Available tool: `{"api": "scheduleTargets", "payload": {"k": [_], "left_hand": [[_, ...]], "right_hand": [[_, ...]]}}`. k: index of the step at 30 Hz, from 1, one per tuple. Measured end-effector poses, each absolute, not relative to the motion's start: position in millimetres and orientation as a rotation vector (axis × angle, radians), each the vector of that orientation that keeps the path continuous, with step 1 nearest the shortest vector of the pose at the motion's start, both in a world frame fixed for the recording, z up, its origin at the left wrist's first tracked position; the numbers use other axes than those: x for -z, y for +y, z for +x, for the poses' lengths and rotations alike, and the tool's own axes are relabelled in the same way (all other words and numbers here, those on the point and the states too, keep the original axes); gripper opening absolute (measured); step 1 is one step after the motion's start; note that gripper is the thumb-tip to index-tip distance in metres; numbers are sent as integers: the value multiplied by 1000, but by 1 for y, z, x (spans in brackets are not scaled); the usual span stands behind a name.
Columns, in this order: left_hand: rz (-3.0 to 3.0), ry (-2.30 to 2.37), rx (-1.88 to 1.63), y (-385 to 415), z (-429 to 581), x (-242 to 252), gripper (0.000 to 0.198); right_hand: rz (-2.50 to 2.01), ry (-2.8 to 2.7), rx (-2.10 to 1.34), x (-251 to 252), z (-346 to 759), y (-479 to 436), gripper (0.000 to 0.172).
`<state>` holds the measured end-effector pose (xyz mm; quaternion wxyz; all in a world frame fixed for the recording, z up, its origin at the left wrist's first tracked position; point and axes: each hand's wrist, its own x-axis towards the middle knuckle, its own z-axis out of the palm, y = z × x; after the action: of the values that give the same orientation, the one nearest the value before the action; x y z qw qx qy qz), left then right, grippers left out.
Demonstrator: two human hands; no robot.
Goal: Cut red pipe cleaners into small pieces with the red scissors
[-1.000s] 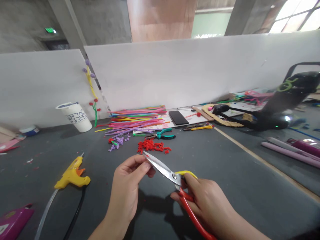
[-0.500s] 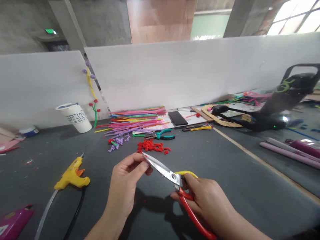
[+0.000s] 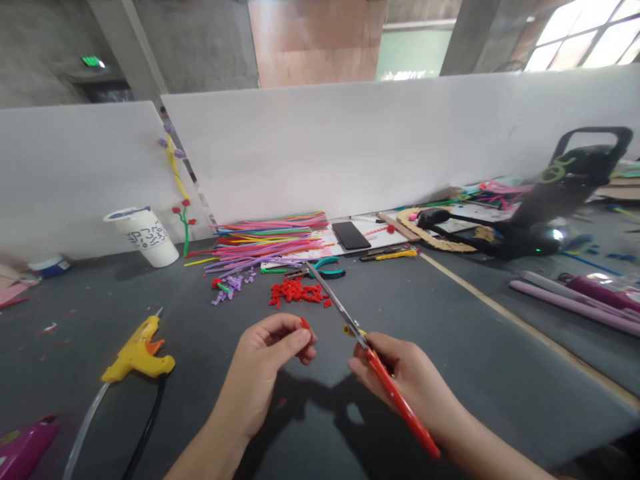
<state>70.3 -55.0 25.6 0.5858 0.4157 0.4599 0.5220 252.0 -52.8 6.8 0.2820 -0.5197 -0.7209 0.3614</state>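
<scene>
Pinched between the thumb and forefinger of my left hand [image 3: 275, 353] is a short red pipe cleaner piece [image 3: 305, 325]. My right hand [image 3: 400, 367] grips scissors [image 3: 383, 380] with red and yellow handles, turned edge-on, their blades pointing up and away, apart from the red piece. Just beyond my left hand lies a pile of short red pipe cleaner pieces [image 3: 295, 293]. Left of it are small purple pieces [image 3: 239, 285], and behind both is a bundle of long coloured pipe cleaners [image 3: 270, 243]. Teal-handled pliers [image 3: 327, 269] rest behind the red pile.
A yellow glue gun [image 3: 140, 350] with its cord lies at the left. Further back stand a white cup [image 3: 147, 237] and pipe cleaner flowers [image 3: 187, 223]. A black phone [image 3: 351, 235], a yellow utility knife [image 3: 395, 254] and a black device [image 3: 530, 230] sit toward the back and right.
The scissors have moved right, away from my left fingertips, and turned edge-on with blades pointing more upward. The red piece in my left fingers now shows more clearly.
</scene>
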Motion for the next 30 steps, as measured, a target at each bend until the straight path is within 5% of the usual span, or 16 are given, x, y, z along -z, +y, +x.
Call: {"api": "scheduleTargets", "payload": {"k": [10, 30], "left_hand": [[990, 908, -810, -63, 84, -24, 6], [1191, 1182, -837, -58, 86, -18, 5]], "right_hand": [[-1121, -1448, -1646, -21, 237, -49, 8], [-1283, -1722, -1332, -15, 237, -49, 7]]}}
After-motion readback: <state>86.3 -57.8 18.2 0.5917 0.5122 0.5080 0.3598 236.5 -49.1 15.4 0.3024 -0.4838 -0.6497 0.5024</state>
